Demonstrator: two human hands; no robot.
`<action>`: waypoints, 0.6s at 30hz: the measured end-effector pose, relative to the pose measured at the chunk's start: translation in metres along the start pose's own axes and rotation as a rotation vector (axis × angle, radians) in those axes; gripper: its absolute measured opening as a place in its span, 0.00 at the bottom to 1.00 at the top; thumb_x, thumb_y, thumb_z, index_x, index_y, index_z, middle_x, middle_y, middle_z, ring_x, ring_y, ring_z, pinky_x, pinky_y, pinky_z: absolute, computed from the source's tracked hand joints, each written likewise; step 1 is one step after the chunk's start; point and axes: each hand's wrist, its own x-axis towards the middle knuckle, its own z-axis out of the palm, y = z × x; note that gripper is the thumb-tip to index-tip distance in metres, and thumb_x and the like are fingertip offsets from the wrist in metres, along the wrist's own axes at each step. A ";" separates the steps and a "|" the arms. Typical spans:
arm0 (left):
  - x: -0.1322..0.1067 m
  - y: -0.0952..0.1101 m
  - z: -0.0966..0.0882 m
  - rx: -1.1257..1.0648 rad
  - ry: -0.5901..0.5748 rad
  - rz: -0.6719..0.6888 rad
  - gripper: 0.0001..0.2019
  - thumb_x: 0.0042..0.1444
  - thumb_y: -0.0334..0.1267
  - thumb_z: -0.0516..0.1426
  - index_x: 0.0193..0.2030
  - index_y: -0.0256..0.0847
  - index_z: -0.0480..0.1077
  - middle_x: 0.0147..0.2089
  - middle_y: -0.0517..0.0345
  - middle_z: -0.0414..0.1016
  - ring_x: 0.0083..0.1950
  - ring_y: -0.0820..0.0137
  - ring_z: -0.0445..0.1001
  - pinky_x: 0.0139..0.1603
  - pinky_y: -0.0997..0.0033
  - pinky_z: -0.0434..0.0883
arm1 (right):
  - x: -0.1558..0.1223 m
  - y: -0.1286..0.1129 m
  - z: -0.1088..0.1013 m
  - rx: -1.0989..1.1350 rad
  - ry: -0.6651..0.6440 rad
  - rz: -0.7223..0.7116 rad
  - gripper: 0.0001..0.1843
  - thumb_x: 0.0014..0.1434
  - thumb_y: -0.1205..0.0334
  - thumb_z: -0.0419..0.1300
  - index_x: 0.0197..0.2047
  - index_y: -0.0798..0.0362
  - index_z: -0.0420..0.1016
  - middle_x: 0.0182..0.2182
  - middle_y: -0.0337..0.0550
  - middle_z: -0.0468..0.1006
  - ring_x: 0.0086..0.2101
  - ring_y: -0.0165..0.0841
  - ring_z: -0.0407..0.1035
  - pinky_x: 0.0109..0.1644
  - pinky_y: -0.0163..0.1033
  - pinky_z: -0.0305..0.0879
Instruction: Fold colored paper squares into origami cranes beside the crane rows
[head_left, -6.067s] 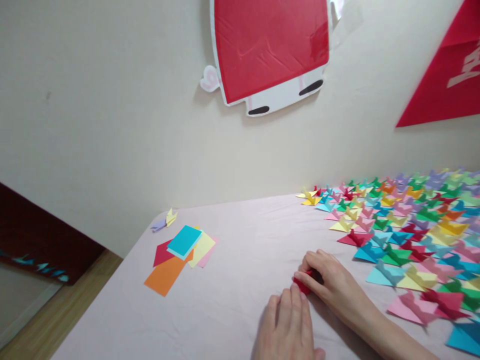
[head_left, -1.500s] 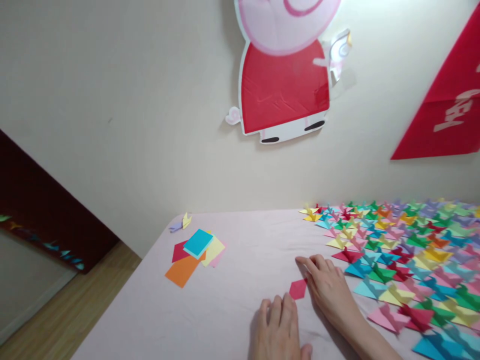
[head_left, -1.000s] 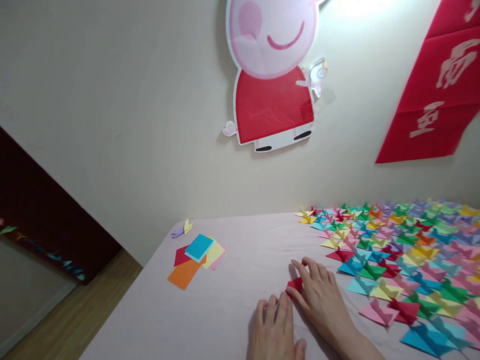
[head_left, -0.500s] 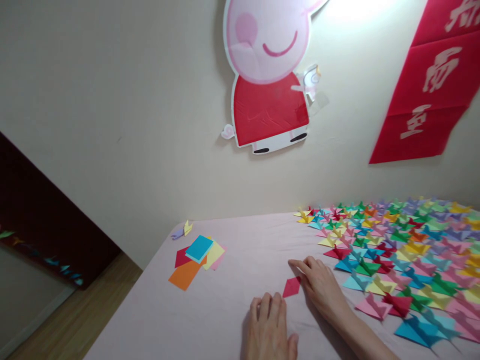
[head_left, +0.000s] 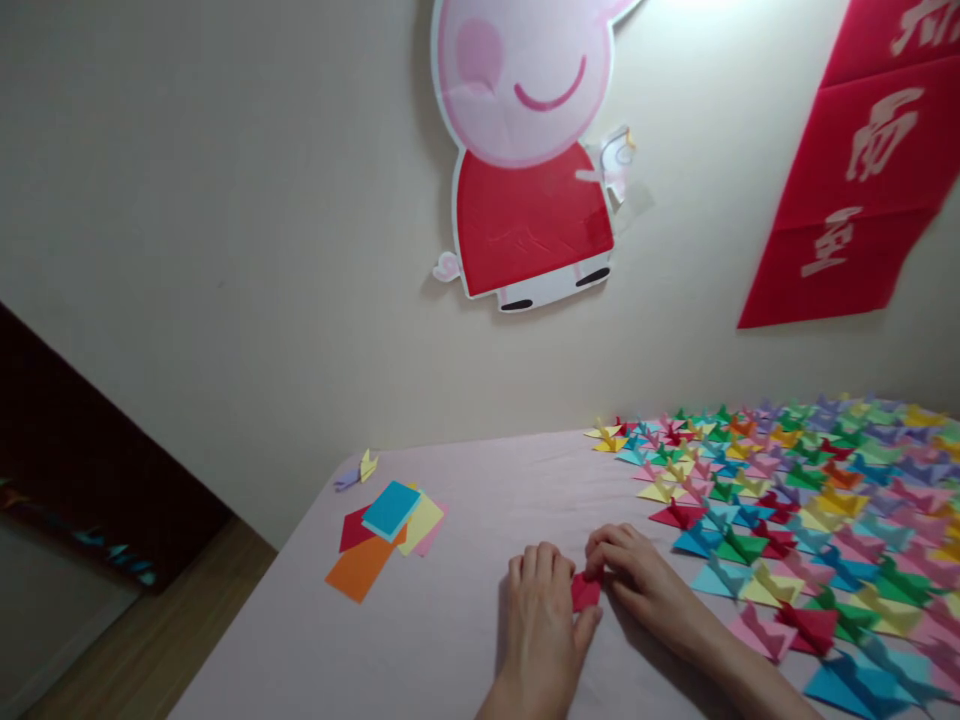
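A small folded red paper (head_left: 584,591) lies on the pale pink table (head_left: 450,640) between my two hands. My left hand (head_left: 541,620) rests palm down, its thumb pressed against the paper's lower edge. My right hand (head_left: 637,580) comes in from the right with its fingers curled onto the paper's top edge. Both hands pinch the red paper together. Part of the paper is hidden under the fingers.
Several coloured folded paper figures (head_left: 787,510) cover the table's right side up to the wall. A stack of flat paper squares (head_left: 386,525) lies at the left, with two small folded pieces (head_left: 358,470) behind it. The table's left edge drops to a wooden floor (head_left: 127,650).
My left hand has moved up and onto the red paper, and my right hand's fingers have curled over it. Half a second ago the paper lay flat and uncovered between them.
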 end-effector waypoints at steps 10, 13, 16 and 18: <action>0.003 -0.016 0.001 -0.212 0.027 0.024 0.06 0.58 0.33 0.60 0.42 0.44 0.69 0.43 0.59 0.72 0.45 0.63 0.67 0.47 0.62 0.63 | -0.001 -0.005 -0.002 -0.008 0.012 0.025 0.10 0.57 0.72 0.52 0.30 0.48 0.70 0.34 0.42 0.77 0.41 0.39 0.68 0.49 0.46 0.64; 0.003 -0.016 0.000 -0.254 0.018 0.027 0.05 0.59 0.31 0.59 0.41 0.44 0.68 0.42 0.59 0.72 0.45 0.64 0.68 0.46 0.63 0.63 | -0.001 -0.004 -0.002 -0.042 0.017 0.023 0.10 0.58 0.71 0.53 0.31 0.48 0.71 0.34 0.40 0.77 0.41 0.37 0.68 0.48 0.44 0.64; 0.004 -0.015 0.000 -0.283 0.029 0.037 0.05 0.60 0.30 0.57 0.41 0.44 0.69 0.41 0.59 0.73 0.45 0.64 0.69 0.46 0.63 0.63 | -0.002 -0.001 -0.002 -0.045 0.029 0.029 0.09 0.59 0.70 0.54 0.32 0.48 0.71 0.33 0.40 0.77 0.40 0.37 0.68 0.47 0.42 0.65; 0.004 -0.015 0.001 -0.295 0.037 0.039 0.05 0.61 0.29 0.56 0.40 0.44 0.69 0.40 0.59 0.73 0.44 0.65 0.69 0.46 0.63 0.63 | -0.002 0.001 -0.001 -0.033 0.029 0.037 0.08 0.60 0.70 0.54 0.33 0.48 0.71 0.33 0.40 0.77 0.40 0.37 0.68 0.46 0.42 0.64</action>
